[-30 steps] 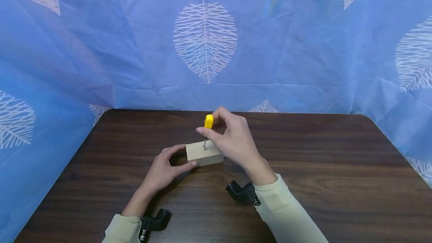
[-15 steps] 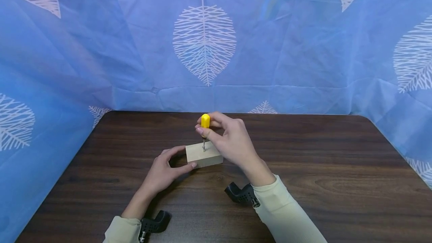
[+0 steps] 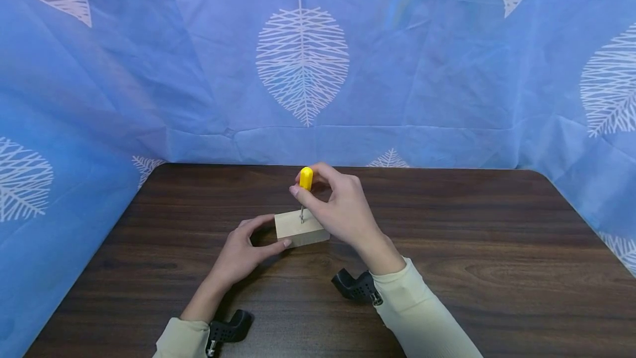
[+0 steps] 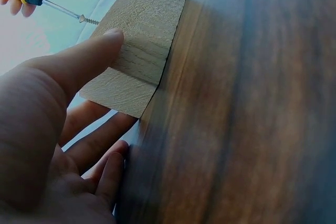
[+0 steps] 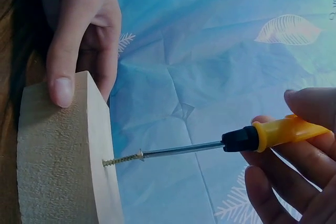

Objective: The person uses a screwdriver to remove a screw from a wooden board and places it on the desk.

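Observation:
A pale wooden block [image 3: 300, 231] lies on the table, gripped at its left end by my left hand [image 3: 238, 250], thumb on the near side and fingers on the far side. A screw [image 5: 123, 159] stands in the block's top face, much of its thread still showing above the wood. My right hand [image 3: 348, 203] holds a screwdriver [image 3: 306, 179] by its yellow handle, above the block. In the right wrist view the metal shaft [image 5: 184, 149] meets the screw head in one line. The left wrist view shows the left thumb [image 4: 100, 51] pressed against the block's side.
The dark wood-grain table [image 3: 472, 236] extends around both hands. Behind it hangs a blue cloth [image 3: 422, 70] with white leaf prints. Black wrist mounts [image 3: 231, 326] sit at both sleeves, close over the tabletop.
The screwdriver handle has turned and rocked slightly between the right fingers, which shifted their hold on it. The block and left hand stay in place.

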Action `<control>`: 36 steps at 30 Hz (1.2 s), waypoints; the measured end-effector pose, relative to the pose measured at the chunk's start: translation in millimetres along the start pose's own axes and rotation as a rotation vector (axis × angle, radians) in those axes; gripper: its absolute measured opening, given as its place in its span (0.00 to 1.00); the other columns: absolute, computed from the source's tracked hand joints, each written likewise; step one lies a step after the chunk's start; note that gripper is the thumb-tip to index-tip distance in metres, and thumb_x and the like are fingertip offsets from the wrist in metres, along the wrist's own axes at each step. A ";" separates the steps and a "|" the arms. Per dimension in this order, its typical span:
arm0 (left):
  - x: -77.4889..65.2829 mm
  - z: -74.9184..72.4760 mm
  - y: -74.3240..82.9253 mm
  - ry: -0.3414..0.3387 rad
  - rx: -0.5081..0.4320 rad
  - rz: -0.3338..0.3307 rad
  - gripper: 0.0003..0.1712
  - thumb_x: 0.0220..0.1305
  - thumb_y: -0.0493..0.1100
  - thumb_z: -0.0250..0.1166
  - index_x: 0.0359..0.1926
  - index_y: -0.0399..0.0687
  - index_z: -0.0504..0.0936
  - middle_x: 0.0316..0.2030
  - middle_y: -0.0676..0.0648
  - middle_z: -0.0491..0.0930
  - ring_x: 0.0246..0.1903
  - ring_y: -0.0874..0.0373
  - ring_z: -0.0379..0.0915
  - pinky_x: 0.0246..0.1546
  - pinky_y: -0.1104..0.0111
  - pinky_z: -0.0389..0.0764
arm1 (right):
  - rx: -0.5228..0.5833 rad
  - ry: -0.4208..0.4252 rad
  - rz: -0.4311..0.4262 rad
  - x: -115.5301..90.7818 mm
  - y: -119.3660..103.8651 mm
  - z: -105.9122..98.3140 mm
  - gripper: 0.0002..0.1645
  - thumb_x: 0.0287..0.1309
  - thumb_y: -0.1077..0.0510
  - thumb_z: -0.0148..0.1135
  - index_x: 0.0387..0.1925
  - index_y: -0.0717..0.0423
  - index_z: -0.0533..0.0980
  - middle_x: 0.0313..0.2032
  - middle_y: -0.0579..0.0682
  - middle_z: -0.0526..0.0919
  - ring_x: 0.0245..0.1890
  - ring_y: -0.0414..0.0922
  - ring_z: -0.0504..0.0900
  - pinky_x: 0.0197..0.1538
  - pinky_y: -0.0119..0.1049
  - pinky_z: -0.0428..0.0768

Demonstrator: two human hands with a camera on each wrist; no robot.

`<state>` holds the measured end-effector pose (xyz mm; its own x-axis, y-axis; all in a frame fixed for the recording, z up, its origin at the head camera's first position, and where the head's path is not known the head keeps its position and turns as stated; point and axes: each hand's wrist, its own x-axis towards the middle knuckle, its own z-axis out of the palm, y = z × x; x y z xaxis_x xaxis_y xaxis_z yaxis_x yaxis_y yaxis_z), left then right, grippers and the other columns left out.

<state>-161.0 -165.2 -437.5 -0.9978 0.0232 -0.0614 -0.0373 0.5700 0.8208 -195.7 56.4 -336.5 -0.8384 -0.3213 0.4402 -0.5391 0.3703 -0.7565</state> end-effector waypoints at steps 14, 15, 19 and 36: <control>1.3 0.9 0.3 0.001 -0.004 0.005 0.41 0.64 0.61 0.79 0.74 0.55 0.78 0.72 0.45 0.78 0.76 0.40 0.66 0.74 0.33 0.66 | -0.010 0.069 -0.044 0.7 3.6 1.0 0.10 0.64 0.54 0.79 0.46 0.48 0.88 0.39 0.43 0.82 0.36 0.38 0.83 0.41 0.34 0.86; 1.5 0.9 0.4 0.001 -0.005 0.003 0.41 0.64 0.61 0.79 0.74 0.56 0.78 0.72 0.45 0.78 0.76 0.41 0.66 0.75 0.33 0.66 | -0.007 0.072 -0.046 0.7 3.8 1.1 0.12 0.64 0.55 0.79 0.48 0.49 0.88 0.39 0.43 0.82 0.35 0.38 0.83 0.41 0.34 0.86; 1.8 1.0 0.6 0.003 -0.002 0.000 0.41 0.64 0.60 0.79 0.73 0.55 0.79 0.71 0.45 0.78 0.75 0.41 0.67 0.75 0.34 0.66 | -0.008 0.099 -0.056 0.9 2.8 1.1 0.22 0.63 0.57 0.79 0.56 0.52 0.82 0.40 0.46 0.86 0.34 0.39 0.85 0.41 0.35 0.87; 0.8 -1.0 1.4 0.003 -0.007 0.002 0.40 0.63 0.60 0.79 0.73 0.56 0.80 0.70 0.46 0.79 0.75 0.42 0.67 0.75 0.34 0.66 | 0.025 0.099 -0.094 -0.6 -0.1 -1.6 0.20 0.64 0.61 0.78 0.53 0.53 0.77 0.39 0.48 0.88 0.34 0.40 0.84 0.39 0.32 0.85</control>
<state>-161.9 -165.2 -435.9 -0.9980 0.0220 -0.0587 -0.0361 0.5643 0.8248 -195.2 58.0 -335.9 -0.7887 -0.2656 0.5544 -0.6146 0.3207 -0.7207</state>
